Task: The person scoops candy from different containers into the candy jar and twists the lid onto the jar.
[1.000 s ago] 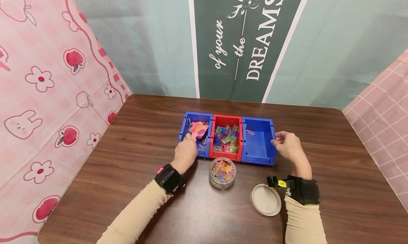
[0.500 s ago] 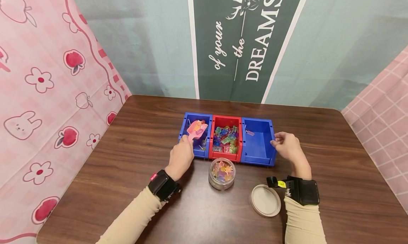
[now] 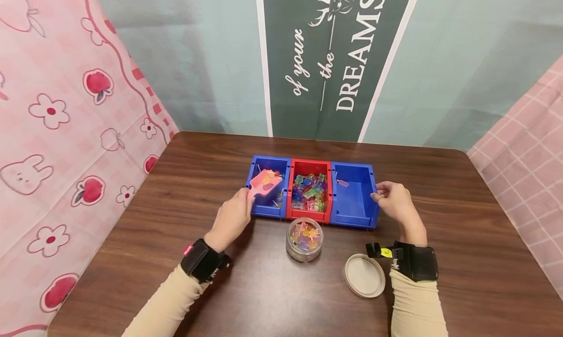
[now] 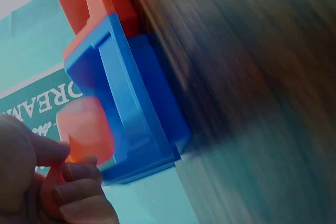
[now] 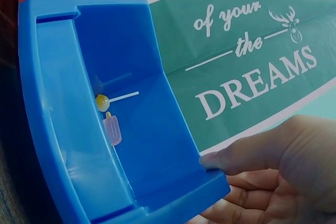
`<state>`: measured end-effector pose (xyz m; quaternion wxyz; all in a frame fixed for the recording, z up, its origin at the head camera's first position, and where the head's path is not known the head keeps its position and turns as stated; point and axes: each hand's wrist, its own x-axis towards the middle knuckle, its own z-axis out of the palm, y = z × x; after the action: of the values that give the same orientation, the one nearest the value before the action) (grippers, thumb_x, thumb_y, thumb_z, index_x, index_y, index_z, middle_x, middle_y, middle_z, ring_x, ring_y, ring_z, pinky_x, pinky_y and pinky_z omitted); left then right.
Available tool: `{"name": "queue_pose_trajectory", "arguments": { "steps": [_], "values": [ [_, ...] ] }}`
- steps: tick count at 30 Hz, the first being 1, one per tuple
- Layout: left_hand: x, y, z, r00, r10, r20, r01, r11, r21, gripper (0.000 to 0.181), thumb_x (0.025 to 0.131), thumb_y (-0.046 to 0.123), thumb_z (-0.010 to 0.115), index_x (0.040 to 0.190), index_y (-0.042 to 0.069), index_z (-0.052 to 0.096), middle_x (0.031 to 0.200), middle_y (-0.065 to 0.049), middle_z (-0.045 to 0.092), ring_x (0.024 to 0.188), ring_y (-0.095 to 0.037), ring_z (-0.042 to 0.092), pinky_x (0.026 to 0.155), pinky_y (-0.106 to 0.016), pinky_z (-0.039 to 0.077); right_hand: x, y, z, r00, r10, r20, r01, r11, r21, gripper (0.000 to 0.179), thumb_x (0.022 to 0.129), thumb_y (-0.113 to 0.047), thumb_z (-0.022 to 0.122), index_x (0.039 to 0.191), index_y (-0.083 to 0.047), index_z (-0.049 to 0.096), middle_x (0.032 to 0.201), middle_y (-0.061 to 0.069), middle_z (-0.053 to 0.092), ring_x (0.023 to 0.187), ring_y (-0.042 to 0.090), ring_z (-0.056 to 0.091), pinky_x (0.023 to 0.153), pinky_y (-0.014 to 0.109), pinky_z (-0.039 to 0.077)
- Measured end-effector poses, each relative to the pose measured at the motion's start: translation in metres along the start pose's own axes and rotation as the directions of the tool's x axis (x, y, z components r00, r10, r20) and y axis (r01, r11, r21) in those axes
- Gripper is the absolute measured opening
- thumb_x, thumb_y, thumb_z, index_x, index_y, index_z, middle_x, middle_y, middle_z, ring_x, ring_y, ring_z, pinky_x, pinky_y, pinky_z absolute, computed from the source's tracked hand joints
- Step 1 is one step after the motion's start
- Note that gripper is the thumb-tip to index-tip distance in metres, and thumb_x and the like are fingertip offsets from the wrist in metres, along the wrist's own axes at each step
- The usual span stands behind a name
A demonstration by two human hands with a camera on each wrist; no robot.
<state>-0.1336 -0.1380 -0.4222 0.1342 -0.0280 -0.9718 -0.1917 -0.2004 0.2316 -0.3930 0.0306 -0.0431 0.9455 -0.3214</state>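
My left hand [image 3: 230, 218] grips the handle of a small pink scoop [image 3: 260, 186], which carries several colourful little charms over the left blue bin [image 3: 269, 211]. In the left wrist view the thumb and curled fingers close round the handle of that scoop [image 4: 86, 121]. At the far right of the row, my right hand [image 3: 396, 202] pinches the outer wall of the right blue bin [image 3: 354, 200] between thumb and fingers. Inside this bin lie a tiny yellow lollipop [image 5: 103, 102] and a pale purple popsicle charm [image 5: 113, 130].
Between the blue bins, a red bin [image 3: 311, 215] holds many translucent coloured pieces. A clear jar [image 3: 303, 251] of charms stands in front of it. A round white lid [image 3: 364, 276] lies on the brown table [image 3: 176, 180] near the right wrist.
My left hand has drawn back to the left and lifted the loaded scoop out of the left blue bin's contents. The right hand keeps its hold on the right bin.
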Motion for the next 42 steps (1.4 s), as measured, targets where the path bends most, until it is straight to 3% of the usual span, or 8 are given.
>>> {"name": "queue_pose_trajectory", "arguments": {
  "steps": [11, 30, 34, 42],
  "values": [
    [-0.011, -0.024, -0.015, 0.988, 0.088, 0.126, -0.071, 0.988, -0.135, 0.022, 0.099, 0.018, 0.052, 0.111, 0.002, 0.059, 0.079, -0.005, 0.056, 0.069, -0.018, 0.052, 0.066, -0.033, 0.048, 0.002, -0.005, -0.001, 1.000, 0.009, 0.003, -0.009, 1.000, -0.003, 0.036, 0.091, -0.008, 0.061, 0.115, 0.017, 0.056, 0.102, 0.033, 0.064, 0.089, 0.038, 0.063, 0.076, 0.044, 0.056],
    [-0.027, -0.024, -0.035, 0.974, 0.190, 0.127, -0.164, 0.968, -0.190, 0.022, 0.095, 0.018, 0.059, 0.113, 0.004, 0.060, 0.080, 0.000, 0.056, 0.072, -0.011, 0.050, 0.065, -0.024, 0.044, -0.002, -0.003, -0.002, 1.000, 0.020, 0.004, -0.020, 1.000, 0.000, 0.036, 0.091, -0.008, 0.060, 0.116, 0.018, 0.055, 0.101, 0.033, 0.064, 0.088, 0.037, 0.063, 0.075, 0.043, 0.056],
    [-0.031, -0.022, -0.038, 0.962, 0.239, 0.132, -0.210, 0.956, -0.207, 0.023, 0.096, 0.018, 0.058, 0.116, 0.006, 0.061, 0.083, 0.000, 0.060, 0.073, -0.010, 0.051, 0.066, -0.023, 0.045, -0.001, -0.003, -0.002, 1.000, 0.017, 0.001, -0.017, 1.000, -0.003, 0.036, 0.091, -0.008, 0.060, 0.115, 0.018, 0.055, 0.101, 0.033, 0.064, 0.088, 0.037, 0.063, 0.075, 0.043, 0.056],
    [-0.036, -0.018, -0.045, 0.926, 0.348, 0.146, -0.293, 0.907, -0.302, 0.024, 0.095, 0.017, 0.059, 0.116, 0.008, 0.064, 0.099, -0.001, 0.070, 0.083, -0.008, 0.058, 0.078, -0.029, 0.056, -0.001, -0.003, -0.002, 1.000, 0.022, -0.002, -0.022, 1.000, -0.001, 0.036, 0.091, -0.008, 0.059, 0.117, 0.017, 0.055, 0.103, 0.033, 0.064, 0.090, 0.037, 0.062, 0.077, 0.044, 0.056]
  ]
}}
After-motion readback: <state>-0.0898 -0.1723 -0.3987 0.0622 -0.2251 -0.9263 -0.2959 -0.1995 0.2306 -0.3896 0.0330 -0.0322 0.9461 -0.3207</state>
